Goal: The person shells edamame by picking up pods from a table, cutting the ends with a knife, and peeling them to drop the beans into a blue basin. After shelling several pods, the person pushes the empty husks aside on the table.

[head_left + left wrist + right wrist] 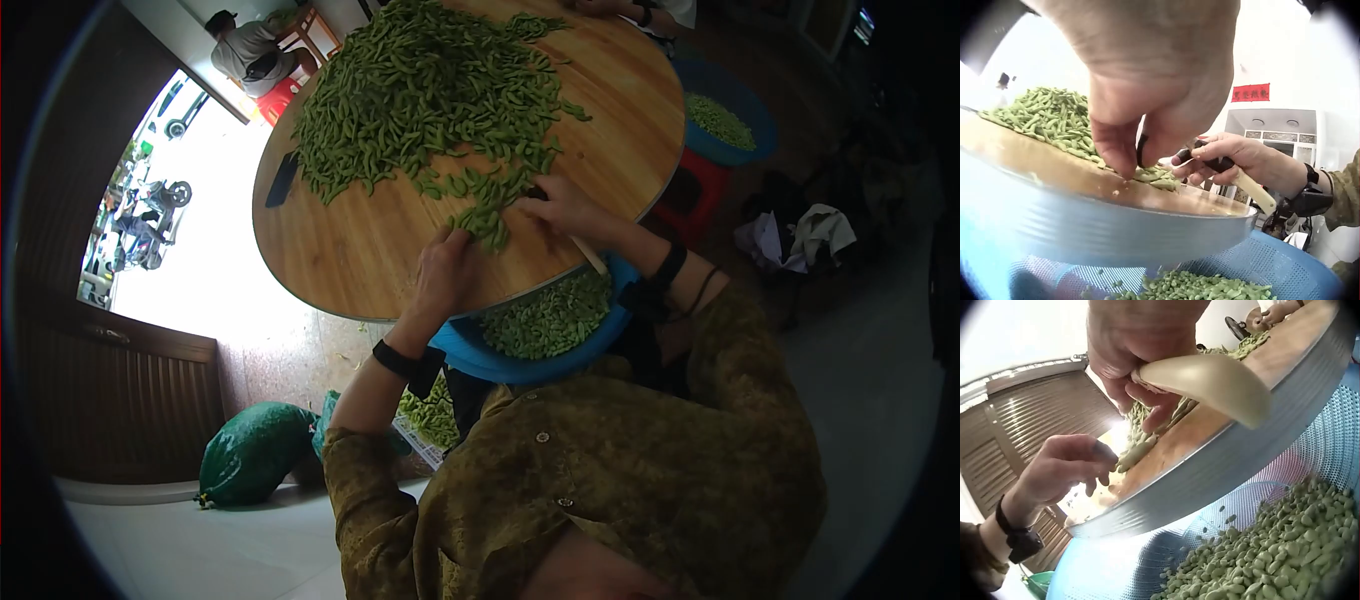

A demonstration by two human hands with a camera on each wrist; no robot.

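Note:
A large heap of green bean pods (430, 100) covers the far part of the round wooden table (340, 265), with a smaller group trailing to the near edge. My left hand (445, 270) is at that edge, its thumb and fingertips pinching a green bean pod (1137, 454). A dark covering shows on its thumb. My right hand (565, 210) grips a tool with a pale, curved handle (1207, 384) and a black section; its working end is hidden by the fingers. Below the rim, a blue mesh basket (1285, 259) holds shelled green beans (1260, 556).
A dark flat object (282, 180) lies at the table's left. Another blue basin (765, 130) with beans stands on a red stool (700, 190). Green sacks (255, 450) lie on the floor by the door. Another person's hand (600, 7) is across the table; someone sits (250, 55) beyond.

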